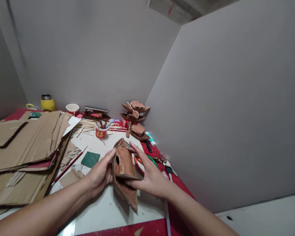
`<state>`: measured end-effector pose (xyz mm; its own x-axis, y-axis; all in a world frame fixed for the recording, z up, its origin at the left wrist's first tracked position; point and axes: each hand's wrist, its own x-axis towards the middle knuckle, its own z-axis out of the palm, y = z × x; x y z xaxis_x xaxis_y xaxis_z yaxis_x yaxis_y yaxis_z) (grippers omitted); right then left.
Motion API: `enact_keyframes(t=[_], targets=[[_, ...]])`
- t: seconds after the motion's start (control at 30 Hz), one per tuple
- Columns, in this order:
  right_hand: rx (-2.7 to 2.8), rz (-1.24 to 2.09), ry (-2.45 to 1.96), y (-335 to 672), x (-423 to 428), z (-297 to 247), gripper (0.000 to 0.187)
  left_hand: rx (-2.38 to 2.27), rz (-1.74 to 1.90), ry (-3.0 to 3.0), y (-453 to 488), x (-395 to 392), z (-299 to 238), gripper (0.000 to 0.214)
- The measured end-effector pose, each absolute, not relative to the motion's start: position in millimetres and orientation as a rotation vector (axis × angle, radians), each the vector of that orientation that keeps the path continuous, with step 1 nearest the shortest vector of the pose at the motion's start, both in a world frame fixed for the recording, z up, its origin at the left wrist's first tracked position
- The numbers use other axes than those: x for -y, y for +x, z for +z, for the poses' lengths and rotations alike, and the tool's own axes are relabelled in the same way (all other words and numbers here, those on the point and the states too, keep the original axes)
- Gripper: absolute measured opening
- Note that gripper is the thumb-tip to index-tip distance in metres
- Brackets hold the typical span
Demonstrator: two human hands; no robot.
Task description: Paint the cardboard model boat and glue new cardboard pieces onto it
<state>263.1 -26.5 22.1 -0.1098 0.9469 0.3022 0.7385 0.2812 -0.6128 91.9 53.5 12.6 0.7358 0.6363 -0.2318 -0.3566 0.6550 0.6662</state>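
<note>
A brown model boat [125, 162] with a curved cabin roof is held between both hands above the white work surface. Its pointed end tilts down towards me, and a dark oval hole shows in the cabin's left side. My left hand [102, 168] grips the left side of the hull, thumb near the roof. My right hand [149, 173] spans the right side, thumb at the cabin's lower edge and fingers towards the far end. Orange-handled and green-handled tools [151, 160] lie partly hidden behind my right hand.
Stacked cardboard [31, 141] covers the left side. Beyond the hands are a red paper cup [101, 130], thin wooden sticks [88, 124] and more brown model boats [137, 129]. A green square [90, 159] and a red brush [68, 166] lie left. Grey walls [223, 98] enclose the back and right.
</note>
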Motion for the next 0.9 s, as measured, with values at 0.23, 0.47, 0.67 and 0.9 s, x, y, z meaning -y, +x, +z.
enact_keyframes(t=[0.23,0.47,0.67,0.9], targets=[[2.03,0.349,-1.486,257.6,32.9,27.9,0.11,-0.558,0.562,0.522,90.6,-44.9,20.1,0.043],[1.969,0.024,-1.183,245.8,50.3,43.2,0.034,-0.646,0.598,0.54,90.4,-49.0,20.3,0.045],[2.124,-0.064,-1.223,232.8,42.8,49.0,0.004,-0.619,0.724,0.554,90.9,-45.8,15.7,0.041],[2.188,0.073,-1.302,237.3,38.7,50.5,0.008,-0.631,0.79,0.611,90.4,-46.9,12.6,0.046]])
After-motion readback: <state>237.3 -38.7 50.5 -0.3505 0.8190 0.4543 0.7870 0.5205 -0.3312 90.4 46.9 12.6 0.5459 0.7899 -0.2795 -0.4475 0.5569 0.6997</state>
